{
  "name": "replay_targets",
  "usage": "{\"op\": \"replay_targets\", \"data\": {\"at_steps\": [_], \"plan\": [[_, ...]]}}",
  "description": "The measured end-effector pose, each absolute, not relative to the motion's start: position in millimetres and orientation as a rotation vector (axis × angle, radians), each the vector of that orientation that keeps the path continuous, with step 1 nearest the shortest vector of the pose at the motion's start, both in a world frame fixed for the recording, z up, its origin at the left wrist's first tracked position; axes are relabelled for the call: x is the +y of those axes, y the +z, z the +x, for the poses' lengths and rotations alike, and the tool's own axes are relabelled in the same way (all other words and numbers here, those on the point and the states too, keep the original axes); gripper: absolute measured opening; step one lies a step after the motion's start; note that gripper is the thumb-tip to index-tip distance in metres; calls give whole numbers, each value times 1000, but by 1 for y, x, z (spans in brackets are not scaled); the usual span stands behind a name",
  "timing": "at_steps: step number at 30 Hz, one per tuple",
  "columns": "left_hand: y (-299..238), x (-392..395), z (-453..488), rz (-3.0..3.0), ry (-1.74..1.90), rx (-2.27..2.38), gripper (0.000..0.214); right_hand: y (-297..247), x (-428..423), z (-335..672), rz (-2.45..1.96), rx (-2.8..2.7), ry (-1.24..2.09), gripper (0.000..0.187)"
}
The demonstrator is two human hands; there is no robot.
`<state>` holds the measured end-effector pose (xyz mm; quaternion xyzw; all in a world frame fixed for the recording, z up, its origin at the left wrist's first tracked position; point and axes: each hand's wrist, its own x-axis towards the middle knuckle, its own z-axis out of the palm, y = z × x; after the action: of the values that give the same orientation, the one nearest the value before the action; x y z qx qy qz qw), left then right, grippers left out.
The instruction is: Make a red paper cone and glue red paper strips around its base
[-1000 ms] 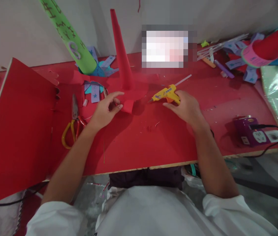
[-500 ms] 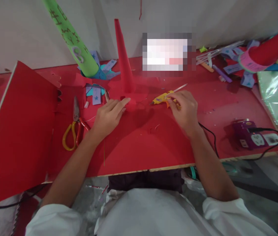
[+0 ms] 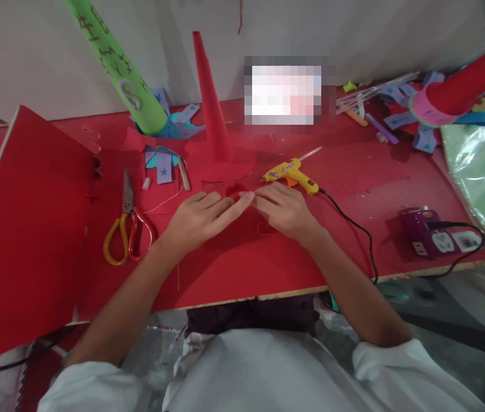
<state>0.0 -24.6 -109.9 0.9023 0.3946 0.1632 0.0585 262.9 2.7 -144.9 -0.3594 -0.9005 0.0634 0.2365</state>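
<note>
My left hand (image 3: 202, 216) and my right hand (image 3: 286, 210) meet over the red table, fingertips almost touching. Between them is a curled red paper strip (image 3: 236, 189), pinched by both hands and partly hidden behind the fingers. Just beyond stands a tall, narrow red paper cone (image 3: 213, 109) on a flat red base. A yellow glue gun (image 3: 292, 170) with a clear glue stick in its back lies right beside my right hand. Scissors (image 3: 127, 214) with one yellow and one red handle rest left of my left wrist.
An upright red board (image 3: 31, 229) stands at the left. Behind is a green paper tube (image 3: 126, 80) with lettering. A purple power box (image 3: 429, 232) with a black cord sits at the right, near a green plastic-wrapped sheet (image 3: 482, 177). A wooden stick (image 3: 184, 173) lies beside blue paper pieces.
My right hand has moved left from the glue gun to meet my left hand. My left hand has shifted right and nearer to me, with the red strip now curled between both hands.
</note>
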Motion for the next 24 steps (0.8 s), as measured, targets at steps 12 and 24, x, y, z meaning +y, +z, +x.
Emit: {"op": "replay_targets", "data": {"at_steps": [12, 24], "plan": [[-118, -29, -1, 2773, 804, 1144, 40, -152, 3, 266, -779, -2469, 73, 38], [-156, 8, -18, 1785, 1712, 1410, 37, -107, 10, 275, -663, -2169, -116, 25]]}}
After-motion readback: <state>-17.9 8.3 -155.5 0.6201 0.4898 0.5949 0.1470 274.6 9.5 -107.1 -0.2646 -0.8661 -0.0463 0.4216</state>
